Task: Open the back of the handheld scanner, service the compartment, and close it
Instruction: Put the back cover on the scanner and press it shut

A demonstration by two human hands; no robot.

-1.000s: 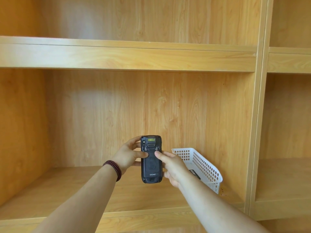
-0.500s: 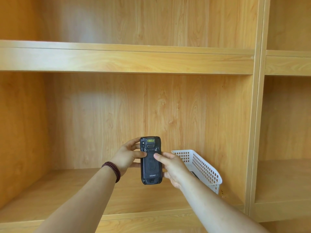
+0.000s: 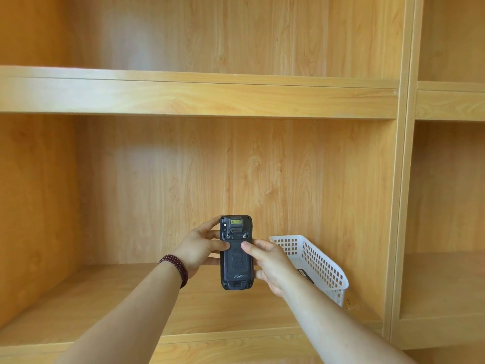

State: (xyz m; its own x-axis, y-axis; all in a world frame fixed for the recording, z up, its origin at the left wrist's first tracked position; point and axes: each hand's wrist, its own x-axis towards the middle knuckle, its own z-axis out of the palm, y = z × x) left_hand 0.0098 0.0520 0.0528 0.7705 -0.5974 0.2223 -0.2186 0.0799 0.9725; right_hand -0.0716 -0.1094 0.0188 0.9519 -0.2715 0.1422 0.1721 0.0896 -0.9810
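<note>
black plastic handheld scanner (image 3: 236,252) hangs upright above the wooden shelf's (image 3: 78,306) middle, back cover facing the person, left hand (image 3: 198,249) and right hand (image 3: 270,264) clasping its sides, thumbs positioned seemingly to slide it open.

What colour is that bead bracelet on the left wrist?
Dark red, nearly maroon, round-bead bracelet; the head view shows it clearly.

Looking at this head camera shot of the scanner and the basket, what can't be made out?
- Scanner front: turned away in the head view; only its back shows.
- Back cover latch state: both thumbs lie across the cover; too small to tell.
- Dark item in the white basket: mostly hidden by the right hand and forearm.
- Left hand fingers: mostly behind the scanner.
</note>
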